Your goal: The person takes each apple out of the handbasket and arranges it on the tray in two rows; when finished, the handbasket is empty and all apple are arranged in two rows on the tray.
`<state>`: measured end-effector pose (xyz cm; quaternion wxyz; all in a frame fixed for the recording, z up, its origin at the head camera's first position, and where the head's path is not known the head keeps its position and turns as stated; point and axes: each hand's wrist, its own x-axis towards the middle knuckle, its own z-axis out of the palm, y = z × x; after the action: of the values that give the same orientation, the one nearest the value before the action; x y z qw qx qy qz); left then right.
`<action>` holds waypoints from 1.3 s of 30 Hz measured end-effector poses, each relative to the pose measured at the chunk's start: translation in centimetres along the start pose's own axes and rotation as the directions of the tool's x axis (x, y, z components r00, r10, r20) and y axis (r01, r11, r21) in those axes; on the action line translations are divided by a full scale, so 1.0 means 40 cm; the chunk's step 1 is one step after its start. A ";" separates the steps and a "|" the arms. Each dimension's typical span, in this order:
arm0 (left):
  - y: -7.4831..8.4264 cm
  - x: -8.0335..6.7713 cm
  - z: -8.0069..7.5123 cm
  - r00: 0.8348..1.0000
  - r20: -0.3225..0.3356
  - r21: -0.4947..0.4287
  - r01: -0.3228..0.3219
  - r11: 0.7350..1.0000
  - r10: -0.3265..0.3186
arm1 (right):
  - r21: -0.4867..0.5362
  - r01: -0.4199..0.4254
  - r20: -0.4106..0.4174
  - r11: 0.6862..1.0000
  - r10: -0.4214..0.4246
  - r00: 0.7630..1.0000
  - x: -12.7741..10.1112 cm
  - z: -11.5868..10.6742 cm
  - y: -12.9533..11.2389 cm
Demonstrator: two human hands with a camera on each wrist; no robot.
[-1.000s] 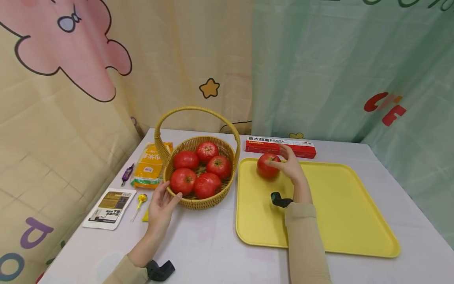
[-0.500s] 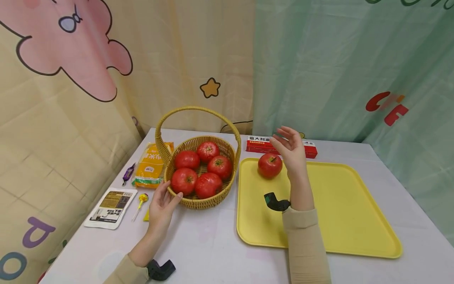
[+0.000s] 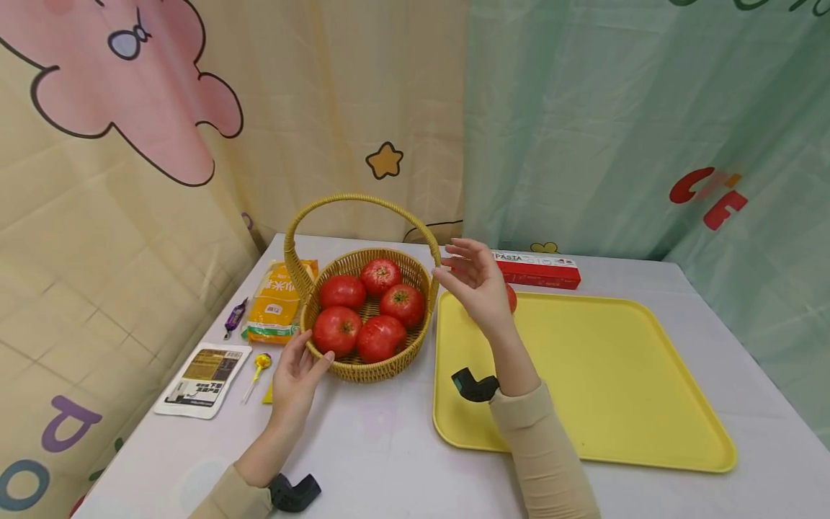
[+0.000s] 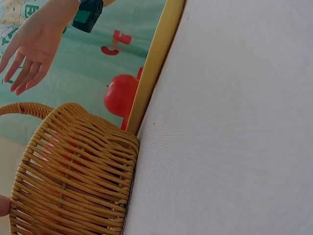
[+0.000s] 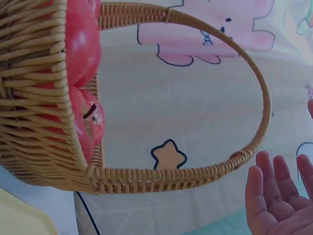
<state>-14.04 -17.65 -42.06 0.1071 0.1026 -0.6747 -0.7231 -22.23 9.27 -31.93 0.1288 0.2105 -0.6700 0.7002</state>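
Note:
A woven basket (image 3: 389, 366) with a tall handle (image 3: 363, 200) holds several red tomatoes (image 3: 336, 329). My left hand (image 3: 295, 378) rests open against the basket's near left wall. My right hand (image 3: 470, 277) hovers open and empty in the air just right of the basket's rim, above the far left corner of the yellow tray (image 3: 616, 389). One tomato (image 3: 511, 297) lies on the tray, mostly hidden behind that hand; the left wrist view shows this tomato (image 4: 121, 94) past the tray edge. In the right wrist view the basket handle (image 5: 230, 161) arcs close to my fingertips (image 5: 266, 183).
A red pasta box (image 3: 537, 264) lies behind the tray. Left of the basket are a yellow packet (image 3: 275, 297), a purple candy (image 3: 233, 316), a lollipop (image 3: 259, 362) and a white sachet (image 3: 202, 371). Cartoon curtains hang behind the white table (image 3: 382, 461).
My right hand let go of the tomato on the tray, rose, and swung left toward the basket's rim. The left hand and the basket stayed put.

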 end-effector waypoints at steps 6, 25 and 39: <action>0.000 0.000 0.000 1.000 0.001 0.004 -0.011 1.000 0.011 | -0.066 -0.002 0.114 0.998 0.010 0.993 -0.007 0.046 0.024; 0.000 -0.001 0.001 1.000 0.006 -0.026 -0.011 1.000 0.011 | -0.239 -0.108 0.310 0.965 0.181 0.933 -0.028 0.131 0.114; 0.004 -0.003 0.002 1.000 0.008 -0.014 0.000 1.000 0.000 | -0.410 -0.070 0.370 0.909 0.236 0.898 -0.029 0.150 0.166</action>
<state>-13.93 -17.55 -41.90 0.1051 0.0992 -0.6699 -0.7282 -23.56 2.96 -38.26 -0.0330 0.2690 -0.8213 0.5020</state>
